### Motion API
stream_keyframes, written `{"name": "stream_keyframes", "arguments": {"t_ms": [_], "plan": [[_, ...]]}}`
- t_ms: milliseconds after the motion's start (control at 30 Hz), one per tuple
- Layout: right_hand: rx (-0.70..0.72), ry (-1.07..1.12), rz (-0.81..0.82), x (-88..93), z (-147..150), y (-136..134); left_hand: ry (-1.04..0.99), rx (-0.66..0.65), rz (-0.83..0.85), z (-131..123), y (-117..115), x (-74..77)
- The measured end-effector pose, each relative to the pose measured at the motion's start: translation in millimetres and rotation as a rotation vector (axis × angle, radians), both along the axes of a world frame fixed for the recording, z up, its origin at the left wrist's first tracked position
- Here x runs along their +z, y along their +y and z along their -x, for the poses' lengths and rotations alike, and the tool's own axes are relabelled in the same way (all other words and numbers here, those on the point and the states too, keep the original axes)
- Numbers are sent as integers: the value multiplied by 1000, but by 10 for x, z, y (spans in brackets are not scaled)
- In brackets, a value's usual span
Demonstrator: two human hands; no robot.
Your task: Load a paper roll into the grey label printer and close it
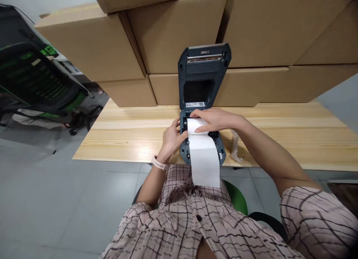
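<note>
**Both hands on the open label printer**

Gripping the label printer, lid raised, by its left wall with the left hand: thumb inside the bay, fingers curled outside, closed fairly tight. Pressing down on the paper roll in the printer's bay with the right hand, fingers nearly straight, clasping nothing. Hanging from the printer's front, past the table edge: a white paper strip. Under the printer, a pale wooden table; behind it, stacked cardboard boxes; far to its left, a black-and-green chair on grey floor tiles.
</note>
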State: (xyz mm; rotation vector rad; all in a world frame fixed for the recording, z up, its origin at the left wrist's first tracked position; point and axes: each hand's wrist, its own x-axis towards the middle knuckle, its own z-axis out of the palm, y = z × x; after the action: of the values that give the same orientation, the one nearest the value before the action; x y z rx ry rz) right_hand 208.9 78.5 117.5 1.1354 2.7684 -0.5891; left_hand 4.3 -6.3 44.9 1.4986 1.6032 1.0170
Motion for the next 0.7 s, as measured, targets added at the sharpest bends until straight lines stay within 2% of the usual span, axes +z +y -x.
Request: {"name": "stream_keyframes", "arguments": {"t_ms": [133,300,367,433,567,633,700], "plan": [[54,-156,32,-67,146,173,174,-65,8,4,37,120],[48,-97,45,-188,220,197,136,-20,1,-1,45,50],[41,-46,69,-178,198,202,96,0,11,-1,37,15],[64,46,118,-91,131,200,66,17,19,-3,28,-4],[124,375,244,238,-209,120,1,24,22,-14,9,-6],[80,580,283,374,-480,42,-26,27,8,-22,-3,-1],[-47,754,307,434,-768,-32,-31,35,-5,-31,-15,2]]}}
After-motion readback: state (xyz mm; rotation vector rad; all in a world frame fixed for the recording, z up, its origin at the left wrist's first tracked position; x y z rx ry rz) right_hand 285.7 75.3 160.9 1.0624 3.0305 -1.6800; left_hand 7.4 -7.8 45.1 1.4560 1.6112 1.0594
